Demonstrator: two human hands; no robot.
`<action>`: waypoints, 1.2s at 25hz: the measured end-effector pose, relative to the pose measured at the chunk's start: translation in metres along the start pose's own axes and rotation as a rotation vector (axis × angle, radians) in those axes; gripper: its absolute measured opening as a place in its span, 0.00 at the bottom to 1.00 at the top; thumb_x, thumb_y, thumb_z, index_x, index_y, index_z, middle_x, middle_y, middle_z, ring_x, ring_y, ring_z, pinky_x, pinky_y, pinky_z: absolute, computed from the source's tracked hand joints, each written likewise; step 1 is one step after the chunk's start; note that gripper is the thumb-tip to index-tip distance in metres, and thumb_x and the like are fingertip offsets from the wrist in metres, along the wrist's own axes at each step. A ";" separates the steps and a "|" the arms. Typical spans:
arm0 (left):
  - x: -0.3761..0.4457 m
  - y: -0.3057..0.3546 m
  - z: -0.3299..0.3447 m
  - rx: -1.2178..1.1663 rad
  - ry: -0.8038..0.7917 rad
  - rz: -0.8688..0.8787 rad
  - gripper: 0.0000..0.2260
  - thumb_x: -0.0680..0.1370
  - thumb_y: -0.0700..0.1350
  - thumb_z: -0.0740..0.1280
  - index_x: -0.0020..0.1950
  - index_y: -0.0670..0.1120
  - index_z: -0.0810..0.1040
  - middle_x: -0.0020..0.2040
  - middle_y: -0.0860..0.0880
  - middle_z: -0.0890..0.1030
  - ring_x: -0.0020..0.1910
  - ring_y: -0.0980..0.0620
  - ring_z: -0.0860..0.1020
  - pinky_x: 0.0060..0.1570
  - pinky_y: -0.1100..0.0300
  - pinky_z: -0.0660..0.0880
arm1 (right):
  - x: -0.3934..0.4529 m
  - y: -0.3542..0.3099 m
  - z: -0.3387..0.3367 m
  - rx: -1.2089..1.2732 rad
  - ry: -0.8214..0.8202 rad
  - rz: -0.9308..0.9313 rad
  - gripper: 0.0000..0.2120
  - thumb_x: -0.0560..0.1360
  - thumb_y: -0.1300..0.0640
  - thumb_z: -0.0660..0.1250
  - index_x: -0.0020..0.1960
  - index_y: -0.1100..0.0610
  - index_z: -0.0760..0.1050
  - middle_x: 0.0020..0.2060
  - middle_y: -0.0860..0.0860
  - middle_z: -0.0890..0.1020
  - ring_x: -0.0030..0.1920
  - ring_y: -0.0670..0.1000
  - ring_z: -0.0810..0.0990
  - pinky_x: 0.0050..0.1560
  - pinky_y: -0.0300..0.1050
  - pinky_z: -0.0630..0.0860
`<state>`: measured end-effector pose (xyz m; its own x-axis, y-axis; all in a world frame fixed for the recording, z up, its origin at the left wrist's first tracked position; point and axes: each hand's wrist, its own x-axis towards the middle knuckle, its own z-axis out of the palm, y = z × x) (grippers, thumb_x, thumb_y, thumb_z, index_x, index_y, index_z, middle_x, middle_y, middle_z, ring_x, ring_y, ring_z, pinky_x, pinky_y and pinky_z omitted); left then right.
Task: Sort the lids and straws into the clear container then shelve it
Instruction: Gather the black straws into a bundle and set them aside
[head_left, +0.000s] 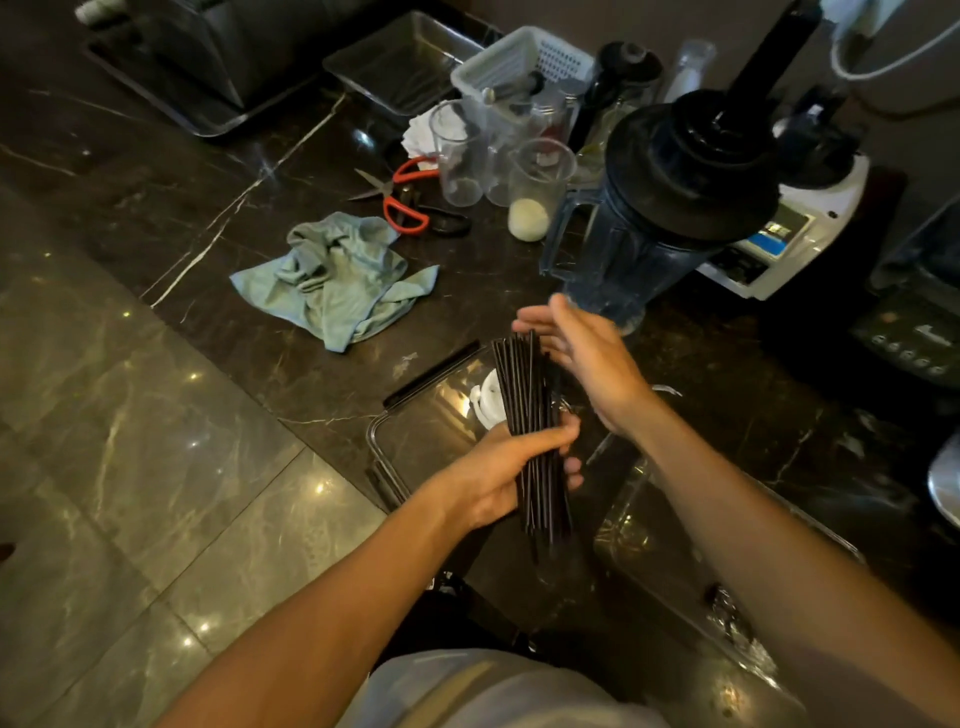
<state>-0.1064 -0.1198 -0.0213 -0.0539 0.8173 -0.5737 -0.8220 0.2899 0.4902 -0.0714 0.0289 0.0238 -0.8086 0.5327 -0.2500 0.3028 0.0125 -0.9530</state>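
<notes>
My left hand (511, 475) grips a thick bundle of black straws (524, 395) around its middle, holding it nearly upright over a clear container (387, 457) on the dark marble counter. White lids (488, 397) lie inside that container, partly hidden behind the straws. My right hand (582, 353) is open with flat fingers, its palm beside the upper ends of the straws. One loose black straw (431, 373) lies on the counter along the container's far edge. A second clear container (660, 545) sits under my right forearm.
A crumpled teal cloth (337, 275) lies to the upper left. Red-handled scissors (400, 200), clear measuring cups (462, 150), a white basket (524, 65) and a black-lidded blender jug (649, 208) crowd the back. Another clear tray (410, 62) sits far back. The counter edge drops to floor at left.
</notes>
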 end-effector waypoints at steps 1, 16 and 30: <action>-0.001 -0.003 0.004 0.025 -0.042 -0.023 0.08 0.79 0.40 0.72 0.57 0.45 0.81 0.41 0.50 0.80 0.40 0.52 0.82 0.50 0.53 0.82 | 0.004 -0.005 0.001 -0.096 -0.052 -0.010 0.23 0.86 0.43 0.55 0.63 0.55 0.82 0.57 0.49 0.86 0.60 0.43 0.83 0.68 0.44 0.74; 0.011 -0.005 -0.015 -0.191 0.070 0.136 0.04 0.77 0.43 0.74 0.47 0.44 0.83 0.42 0.46 0.80 0.44 0.50 0.84 0.51 0.53 0.82 | 0.013 -0.012 0.017 -0.306 -0.093 -0.074 0.25 0.85 0.38 0.53 0.58 0.53 0.83 0.53 0.45 0.84 0.50 0.37 0.81 0.55 0.39 0.76; 0.003 0.015 0.004 -0.552 0.029 0.239 0.09 0.82 0.46 0.67 0.44 0.45 0.78 0.39 0.49 0.78 0.40 0.54 0.79 0.53 0.58 0.78 | -0.052 0.034 0.048 0.758 0.554 0.494 0.30 0.82 0.34 0.54 0.60 0.56 0.82 0.51 0.55 0.88 0.54 0.56 0.87 0.59 0.57 0.80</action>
<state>-0.1163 -0.1113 -0.0131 -0.2831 0.8116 -0.5110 -0.9575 -0.2086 0.1992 -0.0432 -0.0391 -0.0039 -0.2814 0.6483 -0.7075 -0.0134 -0.7399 -0.6726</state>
